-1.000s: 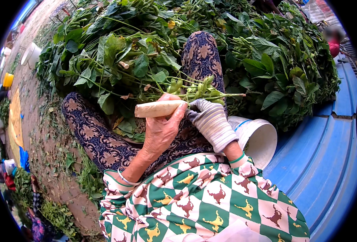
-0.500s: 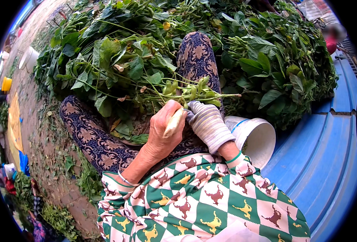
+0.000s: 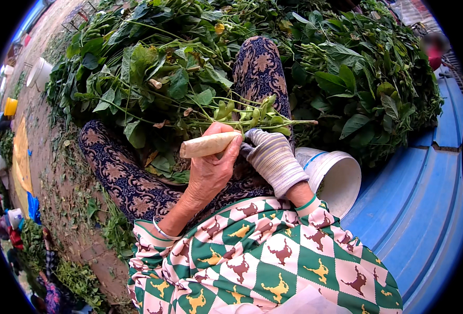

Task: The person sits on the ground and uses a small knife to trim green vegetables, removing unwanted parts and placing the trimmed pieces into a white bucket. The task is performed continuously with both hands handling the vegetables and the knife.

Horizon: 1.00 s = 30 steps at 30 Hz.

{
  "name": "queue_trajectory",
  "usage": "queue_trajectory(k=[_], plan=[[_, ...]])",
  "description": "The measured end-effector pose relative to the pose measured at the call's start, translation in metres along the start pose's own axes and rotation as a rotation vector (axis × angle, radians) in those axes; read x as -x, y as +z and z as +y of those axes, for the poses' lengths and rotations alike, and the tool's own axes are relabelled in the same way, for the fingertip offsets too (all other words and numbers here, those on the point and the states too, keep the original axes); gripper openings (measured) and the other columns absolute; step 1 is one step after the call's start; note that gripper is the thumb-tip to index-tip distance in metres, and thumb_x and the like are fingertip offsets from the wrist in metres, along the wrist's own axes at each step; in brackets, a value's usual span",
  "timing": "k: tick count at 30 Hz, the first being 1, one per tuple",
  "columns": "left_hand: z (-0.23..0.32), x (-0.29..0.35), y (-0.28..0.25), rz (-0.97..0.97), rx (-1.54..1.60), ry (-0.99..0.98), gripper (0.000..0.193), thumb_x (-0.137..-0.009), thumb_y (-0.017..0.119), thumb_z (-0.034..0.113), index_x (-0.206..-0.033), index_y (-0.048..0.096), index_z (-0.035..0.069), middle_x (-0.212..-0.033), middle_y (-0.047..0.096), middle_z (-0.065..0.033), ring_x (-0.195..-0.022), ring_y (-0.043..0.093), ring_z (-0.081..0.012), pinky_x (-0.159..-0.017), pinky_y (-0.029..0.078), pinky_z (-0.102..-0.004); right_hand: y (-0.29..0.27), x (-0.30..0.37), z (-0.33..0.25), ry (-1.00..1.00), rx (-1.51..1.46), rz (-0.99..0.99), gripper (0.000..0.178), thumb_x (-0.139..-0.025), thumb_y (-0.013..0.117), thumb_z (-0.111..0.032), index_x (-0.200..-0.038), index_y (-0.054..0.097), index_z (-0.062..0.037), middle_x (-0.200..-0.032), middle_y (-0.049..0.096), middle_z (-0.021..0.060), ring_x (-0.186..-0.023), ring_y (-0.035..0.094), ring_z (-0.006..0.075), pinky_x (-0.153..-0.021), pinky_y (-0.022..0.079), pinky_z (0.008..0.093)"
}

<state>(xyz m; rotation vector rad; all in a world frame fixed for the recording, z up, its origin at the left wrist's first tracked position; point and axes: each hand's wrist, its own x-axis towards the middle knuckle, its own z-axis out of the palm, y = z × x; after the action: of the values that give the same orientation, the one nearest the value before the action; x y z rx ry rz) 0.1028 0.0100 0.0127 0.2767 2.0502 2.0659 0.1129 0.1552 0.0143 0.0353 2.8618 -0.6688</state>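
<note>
My bare left hand (image 3: 208,172) is closed around a pale wooden tool handle (image 3: 202,146), whose thick butt points left. The working end of the tool is hidden by my fingers. Close beside it, my right hand (image 3: 275,162), in a striped knit glove, has its fingers curled at the base of a soybean stem (image 3: 302,122). Plump green pods (image 3: 268,112) hang along that stem, just beyond both hands. What exactly the gloved fingertips pinch is partly hidden. The stem lies across my raised patterned knee and reaches into the leafy plants on the left.
A large heap of cut soybean plants (image 3: 346,78) fills the far side around my legs. A white bucket (image 3: 341,180) lies tilted by my right hand, against blue ridged sheeting (image 3: 409,209). Farther left are another white bucket (image 3: 40,73), a yellow pail (image 3: 10,107) and people at work.
The handle in my left hand has swung from pointing down toward me to pointing left, as that wrist turned. My gloved right hand and the soybean stem stay almost where they were.
</note>
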Motion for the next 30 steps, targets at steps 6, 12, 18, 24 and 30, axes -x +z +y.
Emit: queue_trajectory(k=[6,12,18,24,30], plan=[[0.002,-0.004,0.001,-0.051,-0.408,0.335,0.014,-0.083,0.059,0.002,-0.095,0.054,-0.001,-0.083,0.059,-0.0121,-0.069,0.060,-0.0227,-0.063,0.047,-0.0286,0.005,0.002,0.002,-0.029,-0.025,-0.001,0.020,-0.080,0.058,-0.024,-0.087,0.060,-0.0051,-0.078,0.063,0.0185,-0.075,0.061,0.0371,-0.067,0.049,0.0449],[-0.001,-0.004,0.001,-0.060,-0.432,0.364,0.014,-0.082,0.059,0.001,-0.094,0.053,-0.001,-0.082,0.058,-0.0136,-0.069,0.060,-0.0282,-0.062,0.048,-0.0305,0.013,0.002,0.003,0.000,0.006,-0.027,0.018,-0.080,0.057,-0.020,-0.088,0.059,-0.0044,-0.078,0.063,0.0196,-0.075,0.061,0.0373,-0.067,0.048,0.0452],[0.004,-0.009,-0.001,-0.033,-0.294,0.264,0.011,-0.081,0.059,0.002,-0.087,0.050,0.001,-0.075,0.053,-0.0131,-0.065,0.058,-0.0313,-0.058,0.046,-0.0324,0.014,0.003,0.002,0.032,-0.095,0.002,0.020,-0.081,0.055,-0.021,-0.089,0.059,-0.0029,-0.079,0.062,0.0219,-0.076,0.060,0.0393,-0.067,0.048,0.0458],[0.008,-0.008,-0.003,-0.080,-0.380,0.307,0.008,-0.083,0.059,0.002,-0.090,0.054,-0.001,-0.081,0.058,-0.0120,-0.065,0.058,-0.0207,-0.059,0.046,-0.0269,0.022,0.003,0.007,-0.004,-0.160,0.081,0.018,-0.081,0.056,-0.020,-0.088,0.059,-0.0027,-0.078,0.061,0.0225,-0.076,0.059,0.0403,-0.066,0.048,0.0460],[0.006,-0.011,-0.009,-0.075,-0.314,0.233,0.007,-0.084,0.058,0.001,-0.090,0.055,-0.001,-0.079,0.055,-0.0062,-0.068,0.053,-0.0128,-0.063,0.044,-0.0239,0.019,0.002,0.007,0.057,-0.410,0.022,0.018,-0.084,0.055,-0.020,-0.087,0.059,-0.0023,-0.071,0.059,0.0204,-0.066,0.057,0.0375,-0.060,0.047,0.0414]])
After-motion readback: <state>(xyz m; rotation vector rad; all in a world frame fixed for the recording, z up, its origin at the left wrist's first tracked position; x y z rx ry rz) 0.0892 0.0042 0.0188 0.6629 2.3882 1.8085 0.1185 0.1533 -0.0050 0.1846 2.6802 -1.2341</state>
